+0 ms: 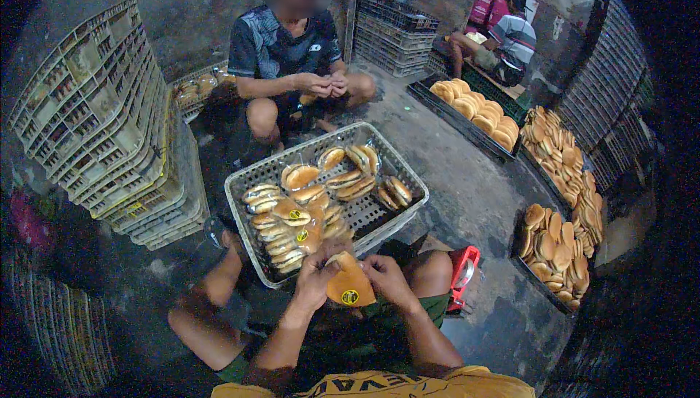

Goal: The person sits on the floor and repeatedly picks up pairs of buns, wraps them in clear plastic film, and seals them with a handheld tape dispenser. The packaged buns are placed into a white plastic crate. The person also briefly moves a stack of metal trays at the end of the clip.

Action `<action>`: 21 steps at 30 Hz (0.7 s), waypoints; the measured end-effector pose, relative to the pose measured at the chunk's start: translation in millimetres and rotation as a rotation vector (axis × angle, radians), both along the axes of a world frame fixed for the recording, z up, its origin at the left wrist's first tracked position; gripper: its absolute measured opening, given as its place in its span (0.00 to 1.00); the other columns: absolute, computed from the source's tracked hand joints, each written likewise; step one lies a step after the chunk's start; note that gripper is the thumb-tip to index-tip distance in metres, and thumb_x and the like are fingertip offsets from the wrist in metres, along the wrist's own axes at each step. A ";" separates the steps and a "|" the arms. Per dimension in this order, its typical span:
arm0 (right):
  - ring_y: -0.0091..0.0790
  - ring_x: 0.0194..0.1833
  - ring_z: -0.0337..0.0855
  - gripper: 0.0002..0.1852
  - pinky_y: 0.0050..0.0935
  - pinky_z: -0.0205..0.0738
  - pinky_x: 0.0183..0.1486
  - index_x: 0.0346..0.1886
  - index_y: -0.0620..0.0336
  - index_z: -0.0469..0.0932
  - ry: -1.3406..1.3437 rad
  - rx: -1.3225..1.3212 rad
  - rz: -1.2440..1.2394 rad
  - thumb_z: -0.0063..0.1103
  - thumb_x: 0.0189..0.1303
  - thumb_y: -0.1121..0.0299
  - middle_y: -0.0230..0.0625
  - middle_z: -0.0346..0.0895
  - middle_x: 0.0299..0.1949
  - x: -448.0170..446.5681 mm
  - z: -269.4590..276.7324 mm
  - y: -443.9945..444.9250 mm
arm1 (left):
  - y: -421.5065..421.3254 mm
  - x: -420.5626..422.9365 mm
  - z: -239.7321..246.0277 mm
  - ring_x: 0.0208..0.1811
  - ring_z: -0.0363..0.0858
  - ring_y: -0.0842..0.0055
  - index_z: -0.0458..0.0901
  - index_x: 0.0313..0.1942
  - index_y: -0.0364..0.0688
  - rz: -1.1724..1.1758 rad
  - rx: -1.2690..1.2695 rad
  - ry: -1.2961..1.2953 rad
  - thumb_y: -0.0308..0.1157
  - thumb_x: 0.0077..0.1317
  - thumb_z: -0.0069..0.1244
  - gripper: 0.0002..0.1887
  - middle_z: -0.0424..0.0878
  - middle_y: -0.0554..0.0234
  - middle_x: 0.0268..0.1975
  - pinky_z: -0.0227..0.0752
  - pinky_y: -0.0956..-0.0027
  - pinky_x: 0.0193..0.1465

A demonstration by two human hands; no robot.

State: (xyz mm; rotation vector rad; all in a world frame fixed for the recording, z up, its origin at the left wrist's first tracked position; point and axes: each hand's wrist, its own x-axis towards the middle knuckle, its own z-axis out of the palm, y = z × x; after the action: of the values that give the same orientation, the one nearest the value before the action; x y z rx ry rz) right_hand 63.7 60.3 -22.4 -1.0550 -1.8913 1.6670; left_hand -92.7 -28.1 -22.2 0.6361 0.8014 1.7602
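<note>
Between my two hands, above my lap, I hold a bread bun in a clear plastic bag (349, 283) with a round yellow and black sticker near its lower end. My left hand (316, 280) grips its left side, thumb on top. At the bag's upper right, the fingers of my right hand (387, 277) pinch the plastic. Just beyond my hands stands a pale plastic crate (240, 217). Bagged buns lie in rows along its left side, and a few loose pairs (395, 193) rest toward its right. Two stickered bagged buns (291, 212) lie on top.
A red tape dispenser (465, 277) stands by my right knee. Tall stacked crates (109, 124) rise at left. Opposite sits a person (284, 53), hands together; another person (511, 37) sits farther back. Dark trays of unbagged buns (555, 250) line the floor at right.
</note>
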 end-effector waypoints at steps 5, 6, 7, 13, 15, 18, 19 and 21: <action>0.34 0.43 0.79 0.12 0.30 0.72 0.50 0.41 0.65 0.80 0.300 0.353 -0.051 0.67 0.58 0.67 0.36 0.80 0.38 -4.1 23.3 -5.7 | 4.6 17.4 9.0 0.50 0.77 0.77 0.77 0.57 0.34 0.216 -0.116 0.337 0.28 0.67 0.52 0.18 0.80 0.64 0.49 0.68 0.71 0.58; 0.33 0.44 0.79 0.12 0.29 0.70 0.51 0.42 0.65 0.81 0.243 0.352 -0.058 0.67 0.57 0.69 0.36 0.79 0.38 -3.6 27.2 -5.4 | 6.3 16.7 10.5 0.49 0.76 0.78 0.78 0.55 0.35 0.185 -0.060 0.375 0.27 0.67 0.52 0.16 0.80 0.65 0.47 0.68 0.72 0.57; 0.33 0.43 0.79 0.11 0.29 0.70 0.51 0.41 0.66 0.82 0.246 0.261 -0.091 0.67 0.57 0.69 0.36 0.79 0.38 -2.5 29.8 -4.8 | 9.2 20.0 11.3 0.48 0.76 0.79 0.79 0.53 0.35 0.224 -0.094 0.278 0.26 0.67 0.52 0.14 0.80 0.66 0.45 0.68 0.72 0.56; 0.29 0.43 0.78 0.08 0.26 0.71 0.48 0.36 0.66 0.83 0.270 0.071 -0.131 0.66 0.59 0.69 0.34 0.79 0.38 15.3 15.3 1.6 | 32.8 28.1 4.5 0.47 0.76 0.77 0.81 0.46 0.34 0.146 -0.185 0.347 0.33 0.70 0.52 0.12 0.81 0.63 0.44 0.69 0.72 0.54; 0.28 0.41 0.77 0.08 0.25 0.71 0.47 0.32 0.65 0.78 0.292 0.115 -0.278 0.67 0.57 0.71 0.33 0.77 0.36 20.1 5.1 4.3 | 37.8 35.1 1.9 0.47 0.79 0.74 0.82 0.45 0.33 0.149 -0.293 0.650 0.32 0.66 0.56 0.13 0.83 0.61 0.44 0.71 0.71 0.54; 0.25 0.40 0.74 0.13 0.24 0.71 0.46 0.28 0.61 0.69 0.371 0.093 -0.498 0.68 0.56 0.74 0.32 0.74 0.35 25.1 -3.5 8.0 | 43.2 49.3 3.0 0.46 0.81 0.75 0.86 0.41 0.34 0.110 -0.161 0.800 0.30 0.65 0.57 0.09 0.86 0.58 0.42 0.73 0.68 0.53; 0.25 0.40 0.74 0.12 0.24 0.71 0.47 0.28 0.62 0.70 0.396 0.147 -0.495 0.67 0.56 0.74 0.32 0.74 0.36 27.5 -3.8 9.0 | 43.9 54.1 4.6 0.45 0.81 0.75 0.86 0.41 0.35 0.091 -0.211 0.733 0.30 0.65 0.57 0.09 0.86 0.58 0.41 0.73 0.68 0.52; 0.25 0.41 0.75 0.09 0.25 0.71 0.47 0.30 0.62 0.72 0.455 0.206 -0.454 0.67 0.57 0.74 0.32 0.74 0.38 32.9 -1.3 12.5 | 49.9 65.2 8.3 0.43 0.81 0.75 0.86 0.41 0.35 0.156 -0.229 0.617 0.30 0.65 0.57 0.09 0.86 0.58 0.40 0.74 0.68 0.51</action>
State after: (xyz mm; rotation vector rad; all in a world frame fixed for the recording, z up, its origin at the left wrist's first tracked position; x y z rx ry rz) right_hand 96.7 72.8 -23.6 -0.8508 -1.3710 1.2846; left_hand -27.5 21.8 -13.9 0.9992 1.4850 1.5825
